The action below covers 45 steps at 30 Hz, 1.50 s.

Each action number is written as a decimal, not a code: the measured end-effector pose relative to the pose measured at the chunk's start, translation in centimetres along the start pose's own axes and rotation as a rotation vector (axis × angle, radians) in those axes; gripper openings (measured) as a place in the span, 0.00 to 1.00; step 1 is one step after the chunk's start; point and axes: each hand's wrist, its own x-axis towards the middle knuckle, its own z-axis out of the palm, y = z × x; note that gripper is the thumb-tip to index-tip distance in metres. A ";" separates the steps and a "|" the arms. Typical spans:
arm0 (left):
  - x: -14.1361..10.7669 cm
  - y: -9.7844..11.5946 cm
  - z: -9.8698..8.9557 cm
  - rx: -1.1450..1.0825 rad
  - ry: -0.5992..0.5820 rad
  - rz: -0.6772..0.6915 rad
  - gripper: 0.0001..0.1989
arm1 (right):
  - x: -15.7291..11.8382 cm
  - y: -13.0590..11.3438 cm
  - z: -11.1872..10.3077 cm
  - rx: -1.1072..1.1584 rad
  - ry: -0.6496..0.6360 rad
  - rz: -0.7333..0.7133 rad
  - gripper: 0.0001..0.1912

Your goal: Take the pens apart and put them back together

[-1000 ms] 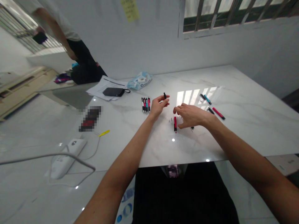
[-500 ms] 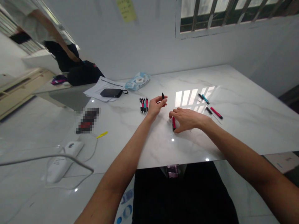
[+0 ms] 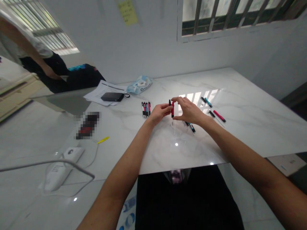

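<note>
My left hand (image 3: 158,114) is closed on a small black pen part (image 3: 169,102), pinched upright between thumb and fingers. My right hand (image 3: 189,110) grips a red pen barrel (image 3: 173,110) by its two ends, between thumb and forefinger, right beside the black part. A thin white refill (image 3: 174,127) lies below them on the table. Under my right wrist are a teal-and-black pen barrel (image 3: 191,127) and a dark piece, partly covered. Left of my hands, several pens (image 3: 146,109) lie side by side. Farther right rest a teal barrel (image 3: 209,102) and a red barrel (image 3: 219,116) with black parts.
A black phone-like device (image 3: 112,96) lies on printed papers (image 3: 92,95), near a blue-and-white plastic packet (image 3: 139,85). At left are a yellow strip (image 3: 103,140), a white power strip (image 3: 63,169) and a cable. A person stands by a black bag (image 3: 88,76).
My right hand has lifted the red barrel off the table and brought it up to the black part in my left hand. The person at left has shifted leftward in view.
</note>
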 end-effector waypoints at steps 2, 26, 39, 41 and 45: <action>0.0 0.1 -0.2 -0.002 0.007 -0.002 0.24 | 0.0 0.0 0.3 0.039 0.019 -0.001 0.43; 1.4 -0.4 -1.2 0.000 0.404 0.186 0.18 | -0.1 -0.8 3.2 0.245 -0.109 0.119 0.04; 0.2 -1.0 0.9 0.486 0.208 0.243 0.10 | 0.2 3.6 1.2 0.332 0.302 0.261 0.22; 0.1 -0.8 1.0 0.593 0.190 0.276 0.09 | 0.4 4.2 1.1 0.293 0.364 0.246 0.18; -0.1 -0.3 1.2 0.713 0.170 0.319 0.09 | 0.7 5.2 1.6 0.362 0.456 0.267 0.16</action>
